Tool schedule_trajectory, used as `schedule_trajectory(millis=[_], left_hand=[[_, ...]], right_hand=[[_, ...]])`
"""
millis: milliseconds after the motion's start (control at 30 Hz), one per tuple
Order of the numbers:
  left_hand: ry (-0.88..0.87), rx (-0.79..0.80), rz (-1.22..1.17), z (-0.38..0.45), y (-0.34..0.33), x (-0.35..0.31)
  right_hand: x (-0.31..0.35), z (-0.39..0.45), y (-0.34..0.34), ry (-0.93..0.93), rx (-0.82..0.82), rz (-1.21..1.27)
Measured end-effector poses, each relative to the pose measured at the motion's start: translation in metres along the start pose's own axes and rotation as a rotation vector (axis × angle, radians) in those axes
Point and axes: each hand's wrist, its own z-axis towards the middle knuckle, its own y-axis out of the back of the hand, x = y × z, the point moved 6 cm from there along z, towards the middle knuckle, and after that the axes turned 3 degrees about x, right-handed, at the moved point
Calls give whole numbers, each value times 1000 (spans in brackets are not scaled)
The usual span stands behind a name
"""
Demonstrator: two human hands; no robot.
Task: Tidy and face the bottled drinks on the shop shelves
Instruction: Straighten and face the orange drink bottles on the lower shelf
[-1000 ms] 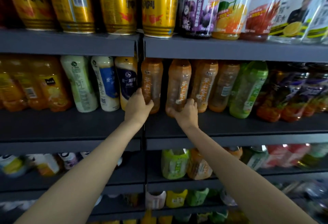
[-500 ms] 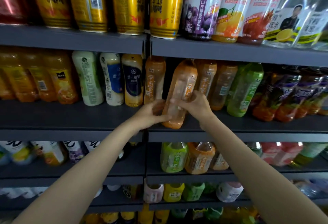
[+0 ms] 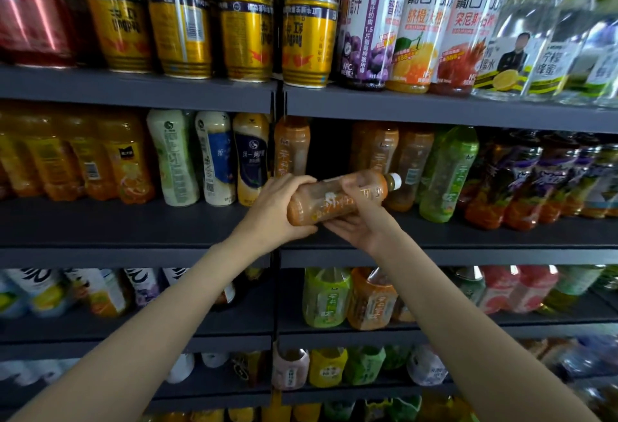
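An orange tea bottle (image 3: 334, 199) with a white cap lies almost level in front of the middle shelf (image 3: 167, 224), cap pointing right. My left hand (image 3: 277, 211) grips its bottom end. My right hand (image 3: 361, 221) cups it from below, thumb over the label. Behind it is a dark gap in the row, between one orange bottle (image 3: 291, 151) on the left and two more orange bottles (image 3: 378, 151) on the right.
Milk-tea bottles (image 3: 214, 157) and orange juice bottles (image 3: 83, 154) stand left of the gap, a green tea bottle (image 3: 448, 171) and dark fruit-tea bottles (image 3: 521, 181) right. Gold cans (image 3: 180, 30) and tall juice bottles (image 3: 418, 27) fill the shelf above. More bottles (image 3: 327, 298) sit on lower shelves.
Both hands lifted the orange bottle out of its row and tipped it from upright to nearly level, cap to the right. A gap now shows where it stood.
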Motion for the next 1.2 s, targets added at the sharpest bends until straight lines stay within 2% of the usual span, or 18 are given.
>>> schedule_trajectory(millis=[67, 167, 267, 400, 500, 567, 767, 833, 900, 1000, 1100, 1200], left_hand=[[85, 17, -146, 2, 5, 4], [366, 75, -524, -5, 10, 19], [473, 76, -822, -12, 8, 23], [424, 113, -806, -10, 7, 17], [461, 173, -838, -9, 2, 18], [466, 205, -769, -8, -3, 19], [340, 328, -355, -2, -14, 14], [282, 229, -229, -2, -14, 14], [247, 37, -118, -4, -6, 14], [120, -161, 186, -3, 5, 4], [-89, -228, 452, -1, 4, -9], [-143, -162, 439, 0, -3, -2]], right_hand=[[3, 1, 1, 35, -7, 41], [14, 2, 5, 115, 28, 76], [19, 1, 9, 127, 64, 139], [17, -4, 11, 123, 117, 182], [18, -6, 15, 145, 151, 159], [21, -9, 16, 182, 192, 90], [30, -16, 6, 298, 373, -91], [27, -16, 9, 297, 374, -113], [20, -14, 12, 272, 329, -130], [4, -12, 5, 221, 308, -56], [-6, -6, 6, 230, 207, 107], [-1, -1, 13, 266, 156, 46]])
